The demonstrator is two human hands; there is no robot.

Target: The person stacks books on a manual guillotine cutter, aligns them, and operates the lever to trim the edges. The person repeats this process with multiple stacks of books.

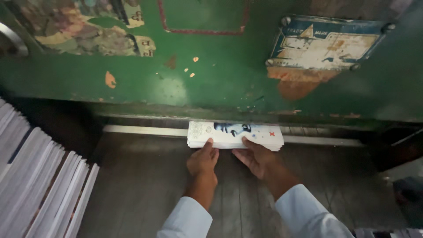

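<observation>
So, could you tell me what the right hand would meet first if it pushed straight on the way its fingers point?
The right hand already touches the stack of printed sheets; straight beyond that stands the green machine body, though the depth under its lower edge is unclear.

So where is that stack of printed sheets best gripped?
By the near long edge of the printed stack, from the person's side: it lies flat, its far edge runs under the green machine, and both the left hand and right hand touch it there.

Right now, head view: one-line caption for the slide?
Both hands, left hand and right hand, press a stack of printed sheets against the worn green machine.
</observation>
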